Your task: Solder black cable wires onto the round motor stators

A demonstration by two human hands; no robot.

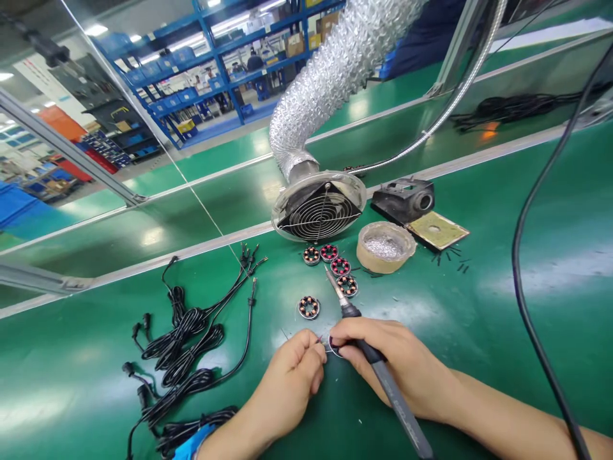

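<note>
My right hand (395, 358) grips a soldering iron (390, 386), its metal tip pointing away from me. The same thumb and fingers also pinch a small round motor stator (332, 345), mostly hidden by them. Close beside it, my left hand (297, 367) is closed in a pinch at a thin wire (328, 350) that runs toward the stator; a small reddish end shows at the fingertips. Beyond the hands lie several more stators with copper or red windings, among them a lone stator (309, 308) and a red-wound stator (340, 266) near the iron's tip.
A fume extractor fan (320, 214) hangs on a silver duct (330, 83) behind the stators. A round tub (385, 255) of metal shavings and an iron stand (407, 198) with a yellow sponge (438, 230) are at right. Coiled black cables (191, 332) lie left; a black cord (524, 275) crosses the right.
</note>
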